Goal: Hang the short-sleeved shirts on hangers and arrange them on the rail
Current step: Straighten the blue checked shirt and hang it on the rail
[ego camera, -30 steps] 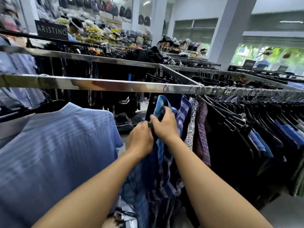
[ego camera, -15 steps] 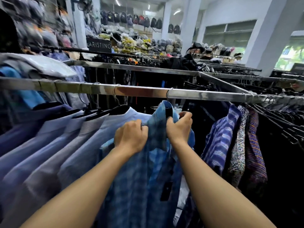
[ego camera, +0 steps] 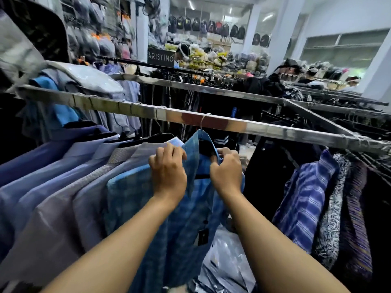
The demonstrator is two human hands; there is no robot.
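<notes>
A person's two hands work at the collar of a blue checked short-sleeved shirt (ego camera: 175,229) in a crowded clothing shop, the garment hanging at the centre of the frame from a black hanger (ego camera: 206,148) whose wire hook (ego camera: 203,123) sits over the steel rail (ego camera: 264,129). The left hand (ego camera: 168,168) curls its fingers over the left front edge below the collar; the right hand (ego camera: 226,170) pinches the right collar edge, fingers bent tight around the fabric. The shirt drops straight down the frame from the hook, open front towards the camera, and lies directly ahead of both hands, neither clearly nearer. Its left shoulder presses against the row of pale blue and lilac shirts (ego camera: 63,176) at left; a gap separates it from a striped blue shirt (ego camera: 306,197) at right. The likely next step is squaring the collar on the hanger.
</notes>
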